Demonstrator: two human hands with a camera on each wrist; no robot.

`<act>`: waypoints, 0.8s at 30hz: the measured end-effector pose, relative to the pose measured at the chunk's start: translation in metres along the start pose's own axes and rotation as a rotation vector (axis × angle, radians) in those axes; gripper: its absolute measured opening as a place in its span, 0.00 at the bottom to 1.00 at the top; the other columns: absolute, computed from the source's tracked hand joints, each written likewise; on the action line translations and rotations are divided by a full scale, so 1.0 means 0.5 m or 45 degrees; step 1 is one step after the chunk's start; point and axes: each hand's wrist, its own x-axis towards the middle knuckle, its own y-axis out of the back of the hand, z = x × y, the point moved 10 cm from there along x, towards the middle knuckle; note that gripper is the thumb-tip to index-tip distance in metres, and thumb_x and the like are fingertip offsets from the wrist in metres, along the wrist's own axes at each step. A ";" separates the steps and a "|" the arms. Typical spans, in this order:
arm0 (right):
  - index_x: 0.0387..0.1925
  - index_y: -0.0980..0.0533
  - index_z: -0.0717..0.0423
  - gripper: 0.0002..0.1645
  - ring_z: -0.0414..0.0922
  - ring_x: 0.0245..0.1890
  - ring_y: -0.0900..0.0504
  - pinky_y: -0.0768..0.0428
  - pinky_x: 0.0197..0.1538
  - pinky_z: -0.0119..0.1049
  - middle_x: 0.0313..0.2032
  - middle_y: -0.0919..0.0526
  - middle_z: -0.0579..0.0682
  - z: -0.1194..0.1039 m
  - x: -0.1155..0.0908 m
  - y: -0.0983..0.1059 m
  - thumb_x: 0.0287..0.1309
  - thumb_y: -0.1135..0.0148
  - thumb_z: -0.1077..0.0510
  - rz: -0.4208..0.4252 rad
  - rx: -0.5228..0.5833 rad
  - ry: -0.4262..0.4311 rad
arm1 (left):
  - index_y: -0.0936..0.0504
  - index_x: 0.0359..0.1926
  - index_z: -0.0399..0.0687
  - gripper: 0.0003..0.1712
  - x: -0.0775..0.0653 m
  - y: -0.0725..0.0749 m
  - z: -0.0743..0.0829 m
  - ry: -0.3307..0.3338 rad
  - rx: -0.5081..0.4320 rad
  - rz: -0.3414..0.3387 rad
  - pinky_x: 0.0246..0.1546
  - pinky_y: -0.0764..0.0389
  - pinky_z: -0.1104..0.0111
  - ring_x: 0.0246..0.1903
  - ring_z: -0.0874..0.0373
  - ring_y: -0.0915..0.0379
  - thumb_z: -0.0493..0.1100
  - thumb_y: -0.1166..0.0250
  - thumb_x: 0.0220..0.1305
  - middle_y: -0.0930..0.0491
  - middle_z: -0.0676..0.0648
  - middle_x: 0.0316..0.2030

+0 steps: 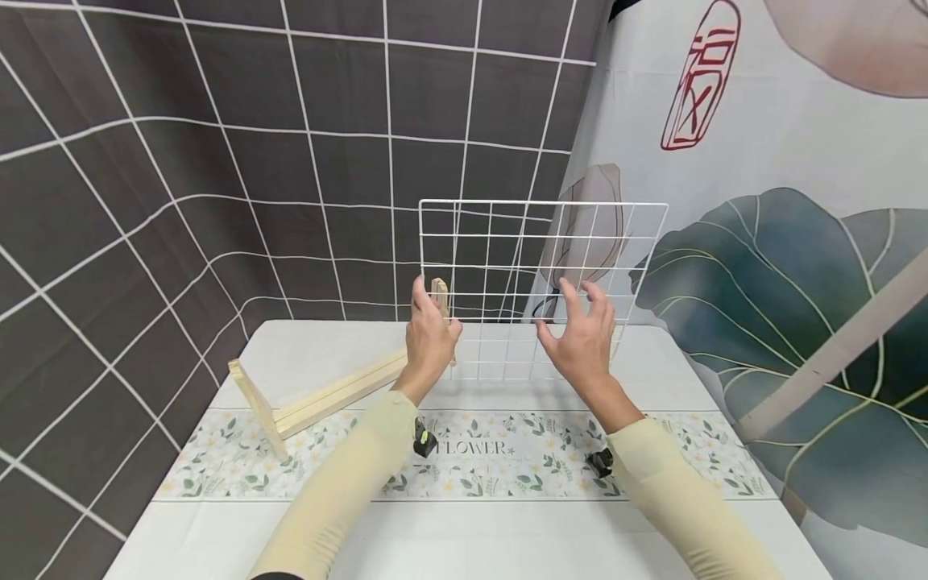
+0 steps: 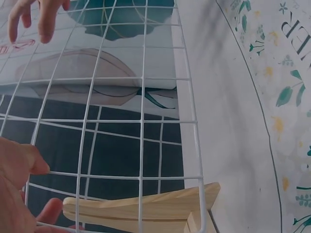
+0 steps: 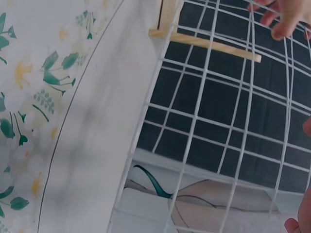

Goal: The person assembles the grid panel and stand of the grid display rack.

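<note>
A white wire grid panel [image 1: 544,201] stands upright toward the back of the table. My left hand [image 1: 429,338] holds its left side, thumb in front and fingers reaching behind the wires in the left wrist view. Close to the panel's right part is my right hand [image 1: 586,342], its fingers spread and loosely bent, with nothing gripped. A pale wooden stand [image 1: 341,395] made of a long bar with a crosspiece at each end lies to the left. Its far crosspiece [image 2: 146,208] sits right behind the grid's lower left corner, partly hidden by my left hand.
A white tablecloth [image 1: 478,536] with a floral band covers the table. Behind hangs a dark curtain [image 1: 341,169] with white lines, and at the right a white cloth with large leaf prints [image 1: 790,322]. Small black devices [image 1: 600,462] are worn at both wrists.
</note>
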 end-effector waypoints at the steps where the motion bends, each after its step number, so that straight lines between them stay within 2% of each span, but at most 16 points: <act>1: 0.69 0.32 0.52 0.46 0.67 0.56 0.34 0.31 0.54 0.62 0.64 0.35 0.67 -0.004 -0.001 -0.003 0.48 0.22 0.56 -0.011 -0.004 0.002 | 0.51 0.77 0.41 0.58 0.001 0.000 0.001 0.002 0.001 0.000 0.35 0.16 0.53 0.36 0.42 0.19 0.30 0.31 0.48 0.21 0.39 0.47; 7: 0.67 0.30 0.51 0.44 0.66 0.58 0.34 0.30 0.51 0.62 0.66 0.35 0.67 -0.021 -0.008 -0.023 0.48 0.23 0.54 -0.049 -0.010 0.013 | 0.50 0.77 0.41 0.58 0.003 0.002 0.002 0.019 0.006 -0.004 0.35 0.16 0.53 0.36 0.42 0.19 0.30 0.30 0.47 0.21 0.38 0.48; 11: 0.68 0.30 0.49 0.45 0.66 0.60 0.34 0.29 0.50 0.62 0.68 0.36 0.65 -0.027 -0.014 -0.032 0.47 0.22 0.54 -0.088 -0.062 0.002 | 0.51 0.77 0.43 0.58 0.002 0.002 -0.002 0.037 0.014 -0.015 0.36 0.16 0.53 0.37 0.41 0.19 0.30 0.30 0.47 0.21 0.39 0.48; 24: 0.70 0.32 0.49 0.47 0.68 0.60 0.34 0.23 0.43 0.62 0.69 0.37 0.68 -0.017 -0.023 -0.051 0.48 0.22 0.54 -0.140 -0.154 -0.051 | 0.50 0.77 0.42 0.58 -0.001 0.003 0.010 0.040 0.006 -0.015 0.35 0.17 0.52 0.36 0.42 0.20 0.30 0.30 0.47 0.22 0.40 0.48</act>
